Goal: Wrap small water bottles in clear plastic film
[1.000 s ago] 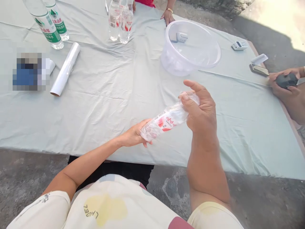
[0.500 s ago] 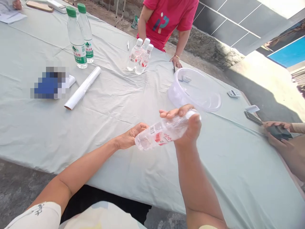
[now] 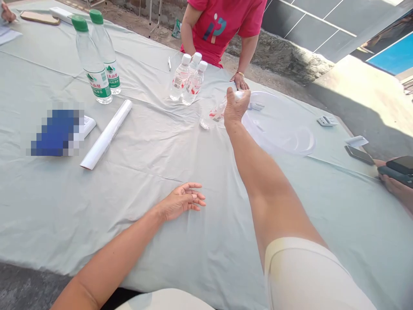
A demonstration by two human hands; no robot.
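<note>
Head view: right hand (image 3: 236, 106) grips the small bottle (image 3: 218, 111) at upper centre, not yet released; left hand (image 3: 182, 203) rests slack, empty.

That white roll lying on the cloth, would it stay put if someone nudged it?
Probably not: the white roll is a long, smooth cylinder lying on its side, so a sideways push would likely send it rolling. The wrinkled tablecloth might slow it. It looks like a roll of thin film, so probably light and fairly stiff.
</note>
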